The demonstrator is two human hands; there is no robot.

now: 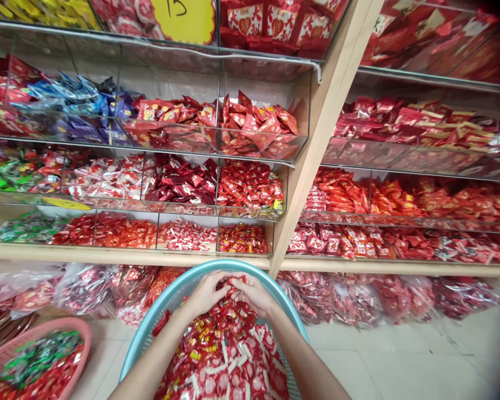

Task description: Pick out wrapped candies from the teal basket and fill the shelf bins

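A teal plastic basket (179, 286) sits just in front of me, heaped with red wrapped candies (229, 355). My left hand (206, 294) and my right hand (254, 294) are cupped together at the far side of the heap, scooping up a handful of red candies (232, 289) between them. Right behind the basket stand clear acrylic shelf bins (241, 239) filled with red, white, blue and green wrapped sweets.
A pink basket (73, 333) with green and red candies stands on the floor at lower left. Clear plastic bags of candy (83, 289) lie under the wooden shelf board (108, 255). A slanted wooden post (316, 139) divides the shelving. Pale tiled floor (400, 361) extends to the right.
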